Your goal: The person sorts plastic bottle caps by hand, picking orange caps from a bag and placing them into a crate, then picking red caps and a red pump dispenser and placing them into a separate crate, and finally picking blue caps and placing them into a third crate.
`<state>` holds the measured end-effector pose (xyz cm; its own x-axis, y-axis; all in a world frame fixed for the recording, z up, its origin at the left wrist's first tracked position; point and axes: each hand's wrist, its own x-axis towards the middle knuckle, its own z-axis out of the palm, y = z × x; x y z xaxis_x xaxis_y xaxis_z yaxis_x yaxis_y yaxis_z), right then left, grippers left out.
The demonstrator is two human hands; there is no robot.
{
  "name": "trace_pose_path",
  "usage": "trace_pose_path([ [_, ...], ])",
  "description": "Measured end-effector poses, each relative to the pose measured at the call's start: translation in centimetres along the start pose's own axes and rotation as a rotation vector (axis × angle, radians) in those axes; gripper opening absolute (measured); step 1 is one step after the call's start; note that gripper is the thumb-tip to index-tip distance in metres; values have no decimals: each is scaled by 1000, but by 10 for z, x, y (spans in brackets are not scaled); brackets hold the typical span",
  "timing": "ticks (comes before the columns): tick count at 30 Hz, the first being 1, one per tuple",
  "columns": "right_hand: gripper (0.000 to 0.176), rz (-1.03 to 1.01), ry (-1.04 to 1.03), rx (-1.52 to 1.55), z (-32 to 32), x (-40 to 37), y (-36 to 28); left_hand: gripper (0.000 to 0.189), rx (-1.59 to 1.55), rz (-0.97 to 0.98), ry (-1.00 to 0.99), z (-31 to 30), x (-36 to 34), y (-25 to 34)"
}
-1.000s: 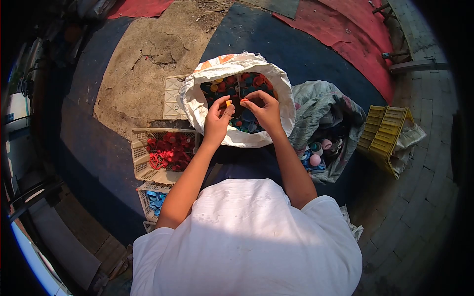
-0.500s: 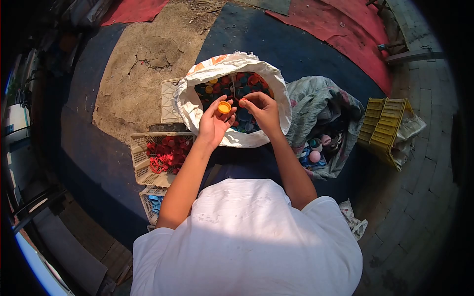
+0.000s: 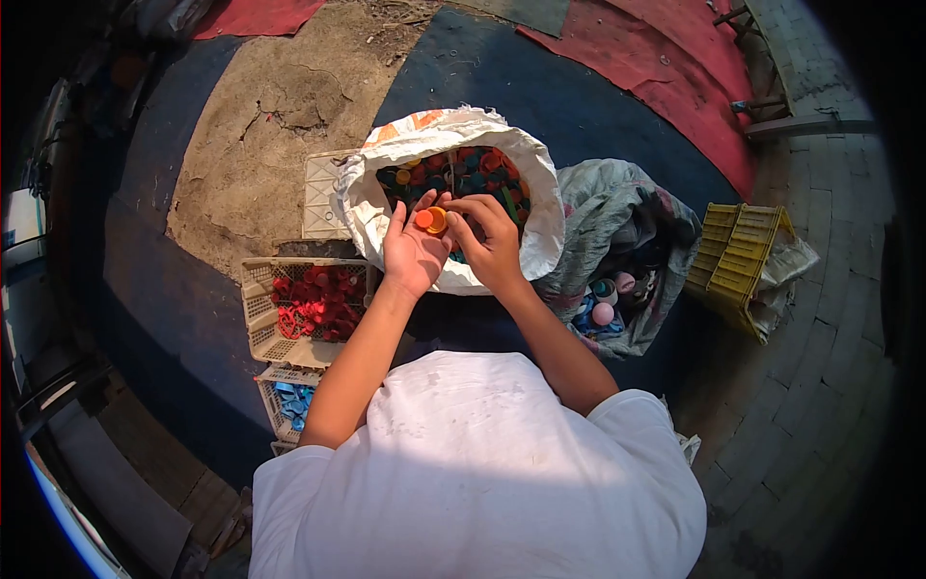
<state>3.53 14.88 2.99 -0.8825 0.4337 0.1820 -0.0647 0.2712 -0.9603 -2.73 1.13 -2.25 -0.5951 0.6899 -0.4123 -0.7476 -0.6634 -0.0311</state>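
Note:
My left hand (image 3: 415, 256) is palm up over the mouth of a white woven sack (image 3: 542, 217), its fingers slightly curled. On its palm and fingers rest a yellow-orange bottle cap (image 3: 438, 222) and a smaller red-orange cap (image 3: 423, 219), side by side. My right hand (image 3: 492, 243) comes in from the right, thumb and index finger closed at the right rim of the yellow-orange cap. Below both hands, the sack holds many mixed bottle caps (image 3: 482, 172), mostly red, dark green and yellow; my hands hide part of them.
A crate of red pieces (image 3: 313, 301) stands left of the sack, with a crate of blue pieces (image 3: 292, 400) nearer me. To the right are a grey-green sack (image 3: 590, 198) with mixed plastic items and a yellow crate (image 3: 738, 251). A pale crate (image 3: 323, 198) lies behind.
My right hand has moved left to my left hand. The red-orange cap pinched in my right fingers now lies in my left hand beside the yellow-orange cap. The view has shifted slightly.

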Motion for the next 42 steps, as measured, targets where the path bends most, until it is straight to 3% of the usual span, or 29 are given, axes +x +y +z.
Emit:
trace_pose_path([
  [2,21,83,85,-33,-3,9,30,54,-26,11,-14,4,-3,0],
  [4,28,414,172,104,-2,22,65,54,-45,26,5,7,-4,2],
  [6,35,662,141,42,-8,36,99,53,-45,27,6,10,-8,2],
  [7,31,615,20,-295,-13,37,156,53,-67,18,-28,8,-9,3],
  [10,28,596,-73,-724,-5,56,178,54,-38,27,-36,14,-13,4],
  [11,29,680,-121,-795,-2,62,180,54,-35,28,-43,16,-15,4],
  [14,31,665,-157,-869,3,67,205,54,-27,29,-44,18,-18,4],
  [17,31,577,-134,-945,6,68,186,54,-12,35,-45,19,-19,5],
  [29,31,347,-122,-835,-3,60,210,53,-7,26,-36,12,-19,6],
  [35,31,392,-170,-858,-2,63,196,52,8,39,-17,11,-20,7],
  [38,27,312,-117,-828,-2,63,200,52,11,43,-21,12,-20,7],
  [42,24,547,-157,-717,-7,66,184,51,22,43,-23,11,-22,7],
])
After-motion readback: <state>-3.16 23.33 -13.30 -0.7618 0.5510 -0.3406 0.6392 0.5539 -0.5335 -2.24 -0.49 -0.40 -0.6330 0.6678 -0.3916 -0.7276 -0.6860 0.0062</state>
